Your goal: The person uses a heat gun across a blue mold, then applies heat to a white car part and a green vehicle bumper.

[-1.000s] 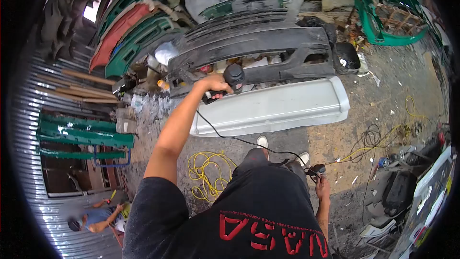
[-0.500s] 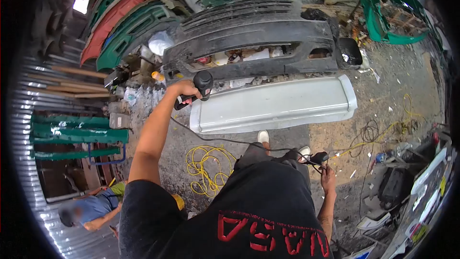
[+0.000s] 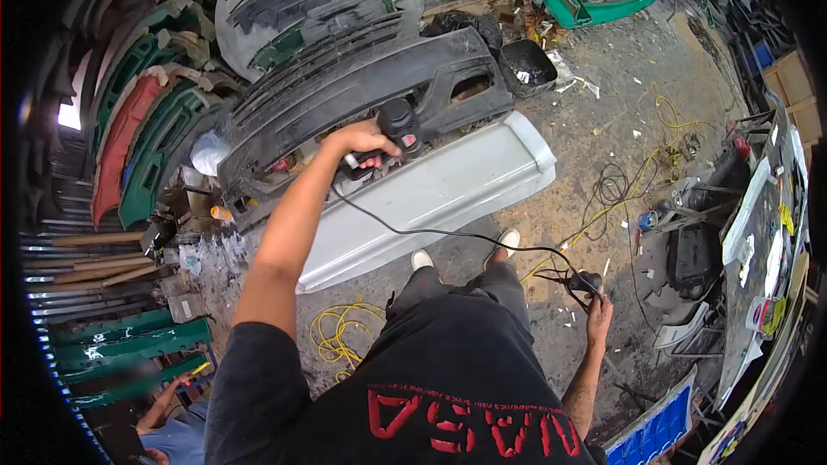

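My left hand [image 3: 366, 139] is closed round a black corded power tool [image 3: 399, 125] that looks like a grinder. It holds the tool above the far edge of a long pale grey moulded panel [image 3: 431, 185] lying on the floor. From the tool, a black cord [image 3: 465, 233] runs across my legs to my right side. Low at my right, my right hand [image 3: 598, 306] is closed on the cord and a black rounded thing with straps [image 3: 586, 282], whose kind I cannot make out.
Beyond the panel lies a dark grey bumper [image 3: 370, 86]. Yellow cord [image 3: 340, 336] is coiled on the floor by my left. Green and red moulded parts [image 3: 129, 146] stack at the left. Another person's arm [image 3: 159, 405] shows at lower left. A cluttered bench [image 3: 749, 207] stands at right.
My view has turned to the right. My left hand has carried the power tool rightward along the panel's far side. My right hand still holds the cord and the strapped thing.
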A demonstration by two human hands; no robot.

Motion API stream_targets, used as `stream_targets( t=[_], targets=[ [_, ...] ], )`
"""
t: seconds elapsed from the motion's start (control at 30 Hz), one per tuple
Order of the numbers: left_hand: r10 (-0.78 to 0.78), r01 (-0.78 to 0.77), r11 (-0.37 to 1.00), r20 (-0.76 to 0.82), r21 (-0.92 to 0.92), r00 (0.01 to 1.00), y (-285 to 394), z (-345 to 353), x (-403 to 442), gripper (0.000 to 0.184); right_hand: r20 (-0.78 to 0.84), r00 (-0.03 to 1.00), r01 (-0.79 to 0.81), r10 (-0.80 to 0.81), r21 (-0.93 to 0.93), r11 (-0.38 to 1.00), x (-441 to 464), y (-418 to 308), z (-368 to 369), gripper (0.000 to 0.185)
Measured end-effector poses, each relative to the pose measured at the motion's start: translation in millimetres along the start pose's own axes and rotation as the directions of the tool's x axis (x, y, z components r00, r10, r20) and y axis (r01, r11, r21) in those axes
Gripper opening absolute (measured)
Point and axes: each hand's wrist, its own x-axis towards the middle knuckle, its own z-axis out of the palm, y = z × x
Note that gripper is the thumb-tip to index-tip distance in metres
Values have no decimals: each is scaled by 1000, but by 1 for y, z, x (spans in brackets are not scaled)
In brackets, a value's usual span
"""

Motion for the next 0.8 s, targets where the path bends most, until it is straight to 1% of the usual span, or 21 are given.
stream_targets(
  t=[0.03, 0.07, 0.1, 0.17, 0.23, 0.3, 0.33, 0.37, 0.43, 0.47, 0.5, 0.57, 0.6, 0.67, 0.7, 0.77, 0.8],
  targets=[
    [66, -67, 997, -9, -46, 998, 19, 5, 9, 33, -27, 999, -42, 42, -6, 999, 5, 1, -5, 43],
    [93, -94, 994, -19, -59, 995, 38, 10, 20, 34, -18, 996, -92, 92, 22, 996, 12, 3, -10, 43],
    [117, -119, 990, -31, -73, 993, 54, 15, 33, 34, -11, 996, -88, 88, 32, 996, 20, 12, -12, 43],
    [93, -93, 993, -3, -69, 996, 80, 20, 63, 42, 9, 994, -112, 111, 100, 989, 37, 33, -19, 43],
    [127, -127, 991, -6, -43, 992, 116, 28, 74, 38, 27, 995, -98, 95, 131, 987, 55, 51, -25, 43],
    [145, -146, 989, -15, -38, 989, 141, 34, 82, 35, 46, 995, -95, 91, 103, 990, 72, 66, -30, 42],
    [145, -145, 989, -53, -7, 988, 149, 36, 86, 34, 28, 999, -46, 44, 56, 997, 78, 76, -31, 40],
    [144, -143, 989, -94, 23, 985, 154, 38, 89, 32, 50, 998, -38, 36, 55, 998, 85, 85, -34, 40],
    [111, -110, 994, -139, 14, 984, 148, 38, 99, 32, 113, 992, -67, 60, 62, 996, 101, 97, -36, 34],
    [104, -101, 994, -167, 30, 980, 142, 37, 100, 30, 103, 994, 34, -33, -10, 999, 108, 104, -34, 35],
    [96, -89, 995, -197, 45, 976, 135, 34, 97, 28, 130, 990, 52, -51, -6, 999, 114, 101, -34, 35],
    [67, -62, 998, -252, 28, 965, 125, 30, 69, 26, 200, 979, 20, -27, 40, 999, 122, 94, -34, 37],
    [24, -22, 1000, -288, 11, 957, 113, 27, 57, 26, 236, 972, 4, -15, 50, 999, 125, 90, -34, 39],
    [-65, 50, 997, -358, -51, 931, 85, 21, 33, 24, 296, 954, 49, -53, 22, 999, 131, 70, -34, 39],
    [-90, 51, 993, -404, -105, 910, 65, 17, 22, 24, 326, 942, 80, -74, -5, 997, 134, 63, -31, 40],
    [-163, 129, 985, -383, -114, 909, 16, 6, 2, 34, 389, 915, 126, -111, -14, 992, 140, 63, -17, 40],
    [-207, 165, 977, -406, -137, 890, -1, 4, -14, 35, 379, 908, 166, -176, 61, 984, 140, 59, -7, 40]
  ],
)
